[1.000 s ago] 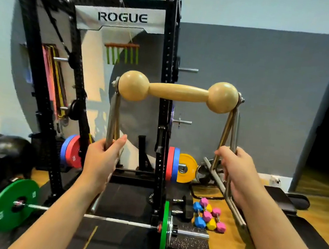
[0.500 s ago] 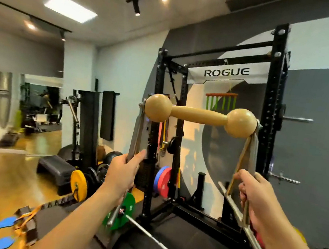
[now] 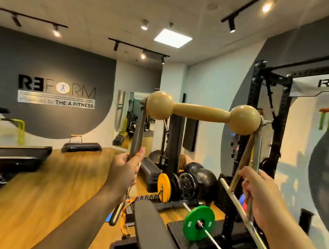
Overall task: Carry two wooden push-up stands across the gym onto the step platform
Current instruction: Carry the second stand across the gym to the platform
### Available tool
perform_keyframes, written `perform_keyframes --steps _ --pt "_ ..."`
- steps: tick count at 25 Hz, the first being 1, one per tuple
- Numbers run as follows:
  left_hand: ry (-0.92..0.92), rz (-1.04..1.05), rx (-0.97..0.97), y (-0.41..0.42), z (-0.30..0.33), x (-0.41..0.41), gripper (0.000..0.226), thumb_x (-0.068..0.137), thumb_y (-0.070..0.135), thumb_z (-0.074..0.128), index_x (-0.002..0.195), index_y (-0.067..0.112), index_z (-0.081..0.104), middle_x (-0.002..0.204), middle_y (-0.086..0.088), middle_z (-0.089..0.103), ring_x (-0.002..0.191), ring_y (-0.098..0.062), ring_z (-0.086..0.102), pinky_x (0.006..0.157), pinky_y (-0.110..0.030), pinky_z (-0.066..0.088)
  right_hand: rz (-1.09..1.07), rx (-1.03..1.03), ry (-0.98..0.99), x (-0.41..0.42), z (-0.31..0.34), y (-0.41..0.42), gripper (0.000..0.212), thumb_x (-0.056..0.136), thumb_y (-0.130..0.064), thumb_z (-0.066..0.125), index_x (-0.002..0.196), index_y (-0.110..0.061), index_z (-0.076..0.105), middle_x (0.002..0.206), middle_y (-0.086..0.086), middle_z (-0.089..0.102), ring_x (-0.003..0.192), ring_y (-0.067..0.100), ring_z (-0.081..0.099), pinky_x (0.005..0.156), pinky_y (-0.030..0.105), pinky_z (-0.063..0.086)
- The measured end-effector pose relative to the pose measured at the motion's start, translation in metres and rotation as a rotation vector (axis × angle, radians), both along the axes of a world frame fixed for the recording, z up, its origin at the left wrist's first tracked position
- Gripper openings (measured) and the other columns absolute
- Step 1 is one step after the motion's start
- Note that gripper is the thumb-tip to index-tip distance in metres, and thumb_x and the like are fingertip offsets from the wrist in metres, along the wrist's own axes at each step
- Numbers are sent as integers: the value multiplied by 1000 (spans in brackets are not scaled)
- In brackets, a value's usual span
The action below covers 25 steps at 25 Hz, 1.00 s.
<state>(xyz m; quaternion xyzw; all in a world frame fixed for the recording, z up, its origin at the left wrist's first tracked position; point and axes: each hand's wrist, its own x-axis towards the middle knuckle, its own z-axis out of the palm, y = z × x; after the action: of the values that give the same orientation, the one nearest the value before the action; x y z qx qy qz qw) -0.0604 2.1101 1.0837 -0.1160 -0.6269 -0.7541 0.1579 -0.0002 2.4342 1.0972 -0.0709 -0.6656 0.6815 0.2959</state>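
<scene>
Far left, across a warm wooden floor, a low dark step platform (image 3: 82,146) sits against a grey wall, well away from the person. A small stand with a pale wooden bar (image 3: 76,138) already rests on top of it; it looks like one of the pair, though it is too small to be sure. If so, half the job is done, and what is left is the walk over and setting down the second.

In the centre, the second push-up stand (image 3: 202,113) is held up at chest height in front of the camera. Its handle is smooth, honey-coloured wood, a rounded bar swelling into a ball at each end, bolted to dull grey metal legs that splay downward. The left hand (image 3: 125,172) is clenched around the left leg. The right hand (image 3: 259,196) is clenched around the right leg's metal struts.

Far right stands a black perforated steel rack (image 3: 252,115), with a green weight plate (image 3: 198,223) on a barbell below.
</scene>
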Motion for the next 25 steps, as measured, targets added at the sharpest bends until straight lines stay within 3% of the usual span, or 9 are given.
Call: perform_keyframes --steps 5,10,15,22,25 --pt "-60 183 36 -110 -1 39 40 95 50 70 72 21 55 50 7 39 40 -8 32 38 -22 26 131 44 -77 -11 1 -114 17 91 -28 66 93 -13 59 67 5 43 61 21 37 56 36 30" --pt "-36 270 57 -211 -1 73 39 97 49 67 72 21 55 52 5 36 40 -9 30 39 -23 22 271 56 -113 -13 8 -218 28 95 -30 66 109 -7 62 73 5 46 63 18 39 56 33 33" --pt "-28 337 46 -288 5 88 44 94 51 69 68 19 53 50 4 35 40 -10 28 40 -25 22 346 68 -95 -25 12 -293 30 90 -30 68 110 -8 64 82 9 48 67 20 40 57 34 34" --pt "-46 394 73 -369 -2 62 60 94 52 70 42 27 55 47 9 31 37 -9 25 38 -22 21 398 84 -106 -62 11 -378 28 94 -29 66 111 -7 62 74 6 46 64 19 38 57 34 34" --pt "-34 426 79 -401 -10 29 57 89 58 72 45 27 53 47 9 30 37 -9 24 38 -22 21 437 100 -105 -96 6 -408 27 93 -29 67 109 -7 64 80 8 47 70 21 40 61 35 36"
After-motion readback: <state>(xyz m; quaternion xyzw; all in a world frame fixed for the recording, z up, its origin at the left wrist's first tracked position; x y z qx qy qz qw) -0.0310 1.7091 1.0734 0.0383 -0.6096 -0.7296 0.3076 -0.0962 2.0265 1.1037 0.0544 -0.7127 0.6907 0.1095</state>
